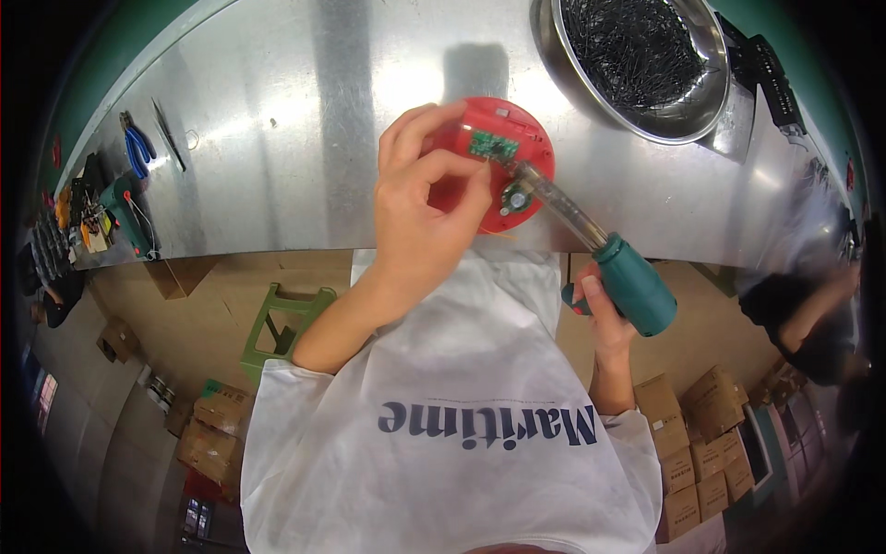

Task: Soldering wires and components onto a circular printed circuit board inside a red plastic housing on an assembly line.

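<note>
A round red plastic housing (531, 138) lies on the metal table in front of me. Inside it are a green circuit board (492, 146) and a smaller round part (517, 197); a thin yellow wire pokes out at its near edge. Over its left side is my left hand (429, 180), thumb and forefinger pinched together beside the board; what they hold is too small to make out. My right hand (604, 309) grips a dark green cordless screwdriver (637, 286). Its long clear tube (568, 210) slants up and left, and the tip reaches the housing between board and round part.
A steel bowl (683, 125) full of black, thin pieces stands at the far right. Blue-handled pliers (137, 148), tweezers (168, 137) and another green power tool (126, 217) lie at the left. A green stool (286, 323) and cardboard boxes (697, 462) stand below; another person's arm (817, 309) shows right.
</note>
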The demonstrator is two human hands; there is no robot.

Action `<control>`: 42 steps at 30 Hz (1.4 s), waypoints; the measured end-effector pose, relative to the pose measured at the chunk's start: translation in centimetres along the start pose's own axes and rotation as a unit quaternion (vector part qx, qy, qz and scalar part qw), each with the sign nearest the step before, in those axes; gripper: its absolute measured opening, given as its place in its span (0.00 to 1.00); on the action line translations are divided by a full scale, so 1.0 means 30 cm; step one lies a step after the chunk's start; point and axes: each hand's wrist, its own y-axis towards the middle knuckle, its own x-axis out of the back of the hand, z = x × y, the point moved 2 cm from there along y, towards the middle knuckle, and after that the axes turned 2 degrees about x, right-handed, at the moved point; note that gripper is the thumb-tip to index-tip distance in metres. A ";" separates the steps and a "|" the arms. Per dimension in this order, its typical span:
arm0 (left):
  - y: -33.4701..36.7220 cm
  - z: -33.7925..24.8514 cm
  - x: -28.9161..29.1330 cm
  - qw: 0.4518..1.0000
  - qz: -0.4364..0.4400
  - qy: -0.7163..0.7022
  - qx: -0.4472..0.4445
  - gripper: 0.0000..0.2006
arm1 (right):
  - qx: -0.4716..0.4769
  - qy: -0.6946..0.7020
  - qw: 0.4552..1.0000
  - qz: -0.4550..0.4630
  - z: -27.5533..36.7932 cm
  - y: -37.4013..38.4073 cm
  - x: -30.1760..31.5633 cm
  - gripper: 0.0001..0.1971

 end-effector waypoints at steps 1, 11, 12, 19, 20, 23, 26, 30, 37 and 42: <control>0.000 0.001 0.000 1.000 0.001 0.002 -0.002 0.02 | 0.011 -0.009 1.000 0.008 -0.004 0.000 0.003 0.20; 0.001 -0.005 0.006 1.000 0.016 0.022 -0.005 0.03 | 0.012 -0.018 1.000 0.007 0.011 0.007 -0.013 0.16; 0.002 -0.004 0.007 1.000 0.016 0.022 -0.005 0.03 | 0.012 -0.019 1.000 0.007 0.008 0.008 -0.013 0.16; 0.004 -0.010 0.009 1.000 0.018 0.021 0.003 0.02 | 0.074 -0.180 0.981 -0.015 -0.037 0.001 0.010 0.07; 0.004 -0.012 0.009 1.000 0.018 0.022 0.007 0.02 | 0.092 -0.205 0.974 -0.011 -0.039 -0.001 0.010 0.08; 0.006 -0.012 0.009 0.999 0.020 0.032 0.005 0.01 | 0.107 -0.220 0.969 -0.012 -0.020 0.000 -0.005 0.08; 0.005 -0.016 0.011 0.999 0.025 0.020 0.020 0.01 | 0.097 -0.177 0.979 -0.031 0.035 0.004 -0.032 0.09; 0.007 -0.014 0.013 0.999 0.026 0.032 0.017 0.01 | 0.182 -0.157 0.970 0.016 0.053 0.020 -0.019 0.11; 0.015 -0.026 0.013 0.999 0.024 0.026 0.035 0.02 | 0.041 0.126 0.991 0.015 0.008 0.011 0.004 0.21; 0.022 -0.034 0.018 0.998 0.034 0.033 0.043 0.02 | 0.037 0.151 0.988 0.017 0.006 0.055 -0.006 0.24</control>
